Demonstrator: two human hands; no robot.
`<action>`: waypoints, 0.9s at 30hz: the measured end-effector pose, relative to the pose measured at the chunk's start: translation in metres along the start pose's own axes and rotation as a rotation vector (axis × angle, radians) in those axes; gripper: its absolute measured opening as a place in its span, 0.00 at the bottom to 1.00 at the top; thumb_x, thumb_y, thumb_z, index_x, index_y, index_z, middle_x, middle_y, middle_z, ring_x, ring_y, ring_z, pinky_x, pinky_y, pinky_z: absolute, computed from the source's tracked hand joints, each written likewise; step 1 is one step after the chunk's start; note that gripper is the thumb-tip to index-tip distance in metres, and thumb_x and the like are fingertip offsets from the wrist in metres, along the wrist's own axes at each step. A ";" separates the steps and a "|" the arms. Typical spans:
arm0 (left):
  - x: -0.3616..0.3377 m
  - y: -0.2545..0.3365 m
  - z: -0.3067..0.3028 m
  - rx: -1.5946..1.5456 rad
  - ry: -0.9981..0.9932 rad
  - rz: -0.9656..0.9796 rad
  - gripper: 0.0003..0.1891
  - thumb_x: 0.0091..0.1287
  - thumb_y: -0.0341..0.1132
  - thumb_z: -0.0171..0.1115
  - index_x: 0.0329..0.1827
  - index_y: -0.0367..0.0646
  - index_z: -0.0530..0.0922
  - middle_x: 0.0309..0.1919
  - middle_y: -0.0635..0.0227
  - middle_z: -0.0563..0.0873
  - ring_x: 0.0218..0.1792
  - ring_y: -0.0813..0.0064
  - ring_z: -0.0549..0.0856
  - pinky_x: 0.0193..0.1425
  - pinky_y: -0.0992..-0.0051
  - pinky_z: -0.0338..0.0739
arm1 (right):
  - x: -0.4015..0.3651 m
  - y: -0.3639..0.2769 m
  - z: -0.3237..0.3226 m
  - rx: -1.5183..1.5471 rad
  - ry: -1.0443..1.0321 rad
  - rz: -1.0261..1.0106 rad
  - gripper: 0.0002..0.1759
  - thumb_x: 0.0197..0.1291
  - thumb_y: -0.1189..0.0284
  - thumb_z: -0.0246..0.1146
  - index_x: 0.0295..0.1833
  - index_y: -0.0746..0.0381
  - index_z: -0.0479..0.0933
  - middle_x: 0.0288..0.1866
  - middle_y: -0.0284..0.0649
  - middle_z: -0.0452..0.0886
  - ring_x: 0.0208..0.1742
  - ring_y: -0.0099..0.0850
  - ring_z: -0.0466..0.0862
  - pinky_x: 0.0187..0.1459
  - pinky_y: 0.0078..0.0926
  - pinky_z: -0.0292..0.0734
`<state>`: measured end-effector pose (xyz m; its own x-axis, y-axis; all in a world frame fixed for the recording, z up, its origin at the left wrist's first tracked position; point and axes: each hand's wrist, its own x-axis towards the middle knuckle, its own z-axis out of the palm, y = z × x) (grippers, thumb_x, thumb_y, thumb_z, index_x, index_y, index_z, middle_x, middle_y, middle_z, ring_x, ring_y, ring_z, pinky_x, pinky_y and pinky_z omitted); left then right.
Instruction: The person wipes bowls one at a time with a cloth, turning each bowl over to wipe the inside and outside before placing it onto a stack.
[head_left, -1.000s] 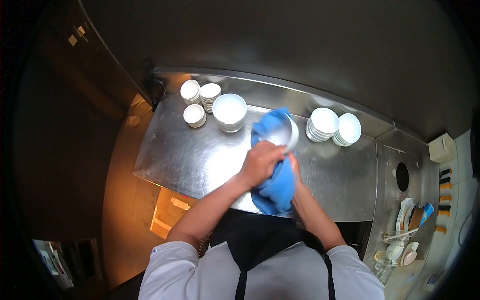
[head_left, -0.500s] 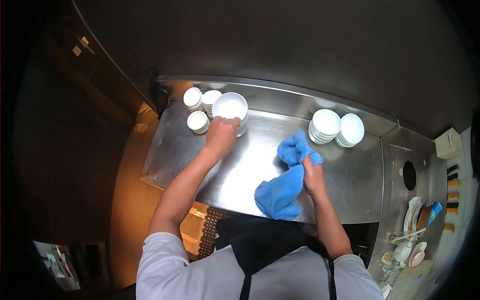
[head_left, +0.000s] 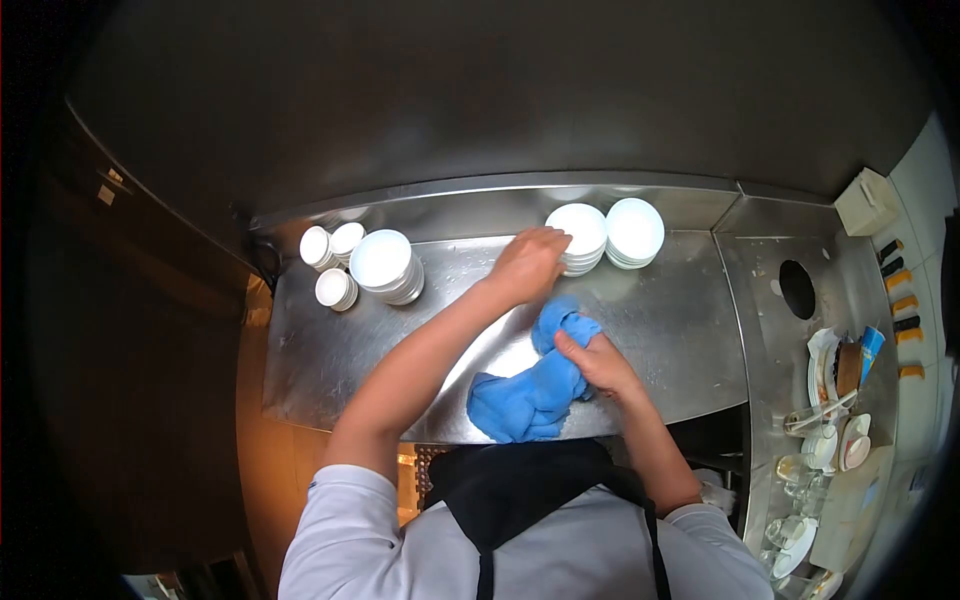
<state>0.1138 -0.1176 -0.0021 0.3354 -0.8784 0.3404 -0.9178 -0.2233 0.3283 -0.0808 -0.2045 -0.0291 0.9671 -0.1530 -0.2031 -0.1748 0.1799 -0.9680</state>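
Observation:
My left hand (head_left: 530, 266) is at the near left rim of the top white bowl (head_left: 577, 226) on a stack, its fingers closed over the edge; the thumb is hidden. A second stack of white bowls (head_left: 635, 228) stands close on the right. My right hand (head_left: 602, 366) grips a crumpled blue cloth (head_left: 528, 398), which hangs over the near part of the steel counter (head_left: 670, 340). Towards the left end is another stack of white bowls (head_left: 383, 262).
Beside the left stack are small white cups (head_left: 335, 288) in several piles. To the right, a steel surface has a round dark hole (head_left: 796, 289). Glasses and dishes (head_left: 820, 446) crowd the lower right. Knives with yellow and black handles (head_left: 901, 303) line the right wall.
My left hand has left the left bowl stack and moved right to the other stacks. My right hand keeps the blue cloth, now bunched slightly differently. The view has shifted.

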 end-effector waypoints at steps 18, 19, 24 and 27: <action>-0.063 0.040 0.034 -0.977 0.239 -0.445 0.12 0.74 0.34 0.52 0.47 0.37 0.82 0.40 0.49 0.87 0.43 0.59 0.87 0.49 0.65 0.77 | 0.002 0.008 0.014 -0.373 0.582 -0.632 0.21 0.70 0.61 0.62 0.57 0.68 0.77 0.53 0.40 0.82 0.54 0.27 0.79 0.56 0.29 0.74; -0.079 0.049 0.043 -0.839 0.216 -0.395 0.11 0.74 0.33 0.52 0.46 0.36 0.81 0.39 0.49 0.87 0.41 0.57 0.87 0.47 0.64 0.78 | 0.007 0.006 0.022 -0.593 0.594 -0.766 0.20 0.70 0.62 0.62 0.56 0.68 0.78 0.54 0.40 0.82 0.54 0.27 0.79 0.56 0.29 0.74; -0.121 0.075 0.014 -0.943 0.224 -0.515 0.08 0.75 0.31 0.54 0.44 0.36 0.80 0.33 0.64 0.87 0.35 0.75 0.84 0.40 0.70 0.78 | 0.040 -0.033 0.038 -0.257 0.343 -0.478 0.16 0.71 0.65 0.60 0.46 0.68 0.83 0.49 0.40 0.83 0.49 0.26 0.80 0.49 0.26 0.75; -0.127 0.085 -0.011 -1.239 0.449 -0.524 0.12 0.78 0.31 0.53 0.56 0.34 0.77 0.45 0.70 0.85 0.45 0.83 0.81 0.51 0.79 0.76 | 0.056 -0.021 0.057 0.111 0.364 -0.267 0.16 0.73 0.67 0.57 0.47 0.69 0.82 0.44 0.39 0.83 0.45 0.25 0.79 0.46 0.26 0.75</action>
<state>-0.0045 -0.0202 -0.0080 0.8270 -0.5514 0.1096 0.0310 0.2395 0.9704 -0.0121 -0.1616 -0.0116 0.8445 -0.5355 -0.0064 0.1114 0.1874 -0.9760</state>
